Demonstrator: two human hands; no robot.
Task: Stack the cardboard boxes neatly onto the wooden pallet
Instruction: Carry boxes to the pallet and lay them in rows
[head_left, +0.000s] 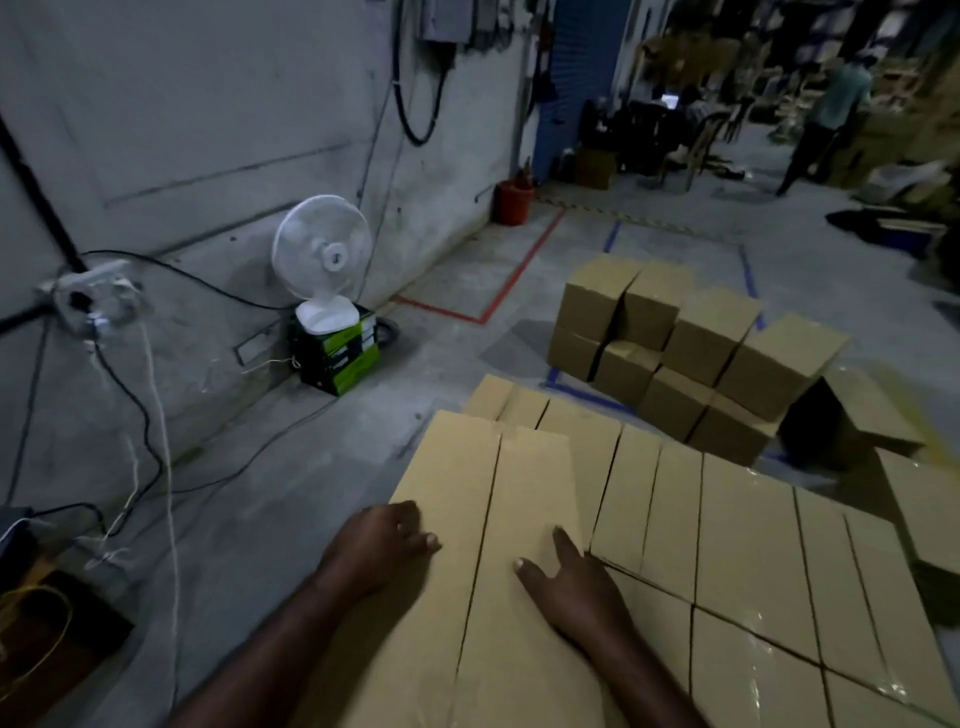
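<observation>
- Pressing flat on the top box (519, 493), the right hand (571, 582) lies with its fingers straight and spread near that box's right edge.
- At the top box's left edge, the left hand (382, 543) bends its fingers over the rim and seems to grip it; the thumb is hidden.
- Between the two hands the top box runs lengthwise straight away from the person, its centre seam following the same line.
- Both hands sit at the near end, about equally close, so any squaring-up looks like a push forward or a nudge to the right.
- Right of the top box and one level lower, a layer of boxes (748, 545) is packed edge to edge; the top box's right side overlaps it.
- Under that layer the pallet cannot be seen.
- Beyond the top box and to its right, a pile of boxes (701, 343) waits on the floor, two high, with an open box (872, 410) beside it.
- Left of the top box and farther off, a fan (322, 254) stands by the wall.
- Farthest beyond the top box are a red bucket (514, 202) and a person (831, 119).
</observation>
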